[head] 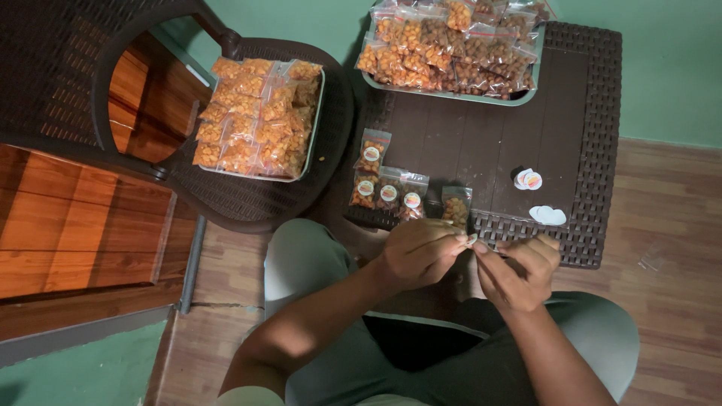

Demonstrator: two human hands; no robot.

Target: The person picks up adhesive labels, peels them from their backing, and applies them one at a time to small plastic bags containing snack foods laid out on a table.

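I judge the step is peeling a small sticker [472, 241], pinched between my left hand [417, 252] and right hand [519, 271] just above the worktop [481, 143] edge; next needs careful placing on the unlabelled snack packet [456, 205]; fingers closed on it.

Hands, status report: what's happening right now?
Left hand and right hand pinch a small sticker together. Unlabelled snack bag nearest on table. Nothing in the way.
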